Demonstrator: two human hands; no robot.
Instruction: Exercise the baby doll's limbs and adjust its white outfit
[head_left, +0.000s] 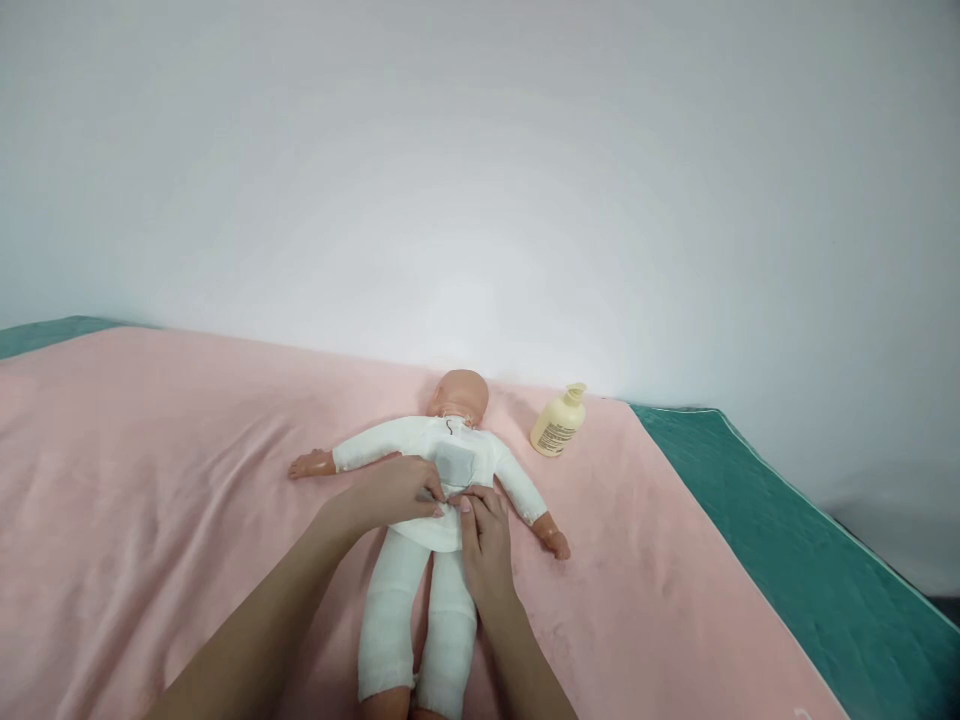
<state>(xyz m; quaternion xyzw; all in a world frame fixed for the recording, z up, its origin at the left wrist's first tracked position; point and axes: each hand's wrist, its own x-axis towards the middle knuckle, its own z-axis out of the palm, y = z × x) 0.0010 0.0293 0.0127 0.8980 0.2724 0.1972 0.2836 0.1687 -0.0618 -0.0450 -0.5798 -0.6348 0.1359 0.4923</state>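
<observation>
A baby doll [420, 540] with a white cloth body lies stretched out, its smooth bald head [460, 392] toward the wall and its arms spread. A grey rectangular patch [454, 465] sits on the upper torso, with a small dark mark near the neck. Just below the patch, my left hand [409, 493] rests on the torso with its fingers pinched together. My right hand [484, 530] meets it from the other side, its fingers also bent into a pinch. The fingertips of both nearly touch, and whatever is between them is too small to make out.
A pale yellow pump bottle [557, 425] with printed text stands to the right of the doll's head. Under everything lies a pink blanket [187, 480], wrinkled at left, over a green surface [787, 530] showing at the sides. A plain white wall [465, 180] rises behind.
</observation>
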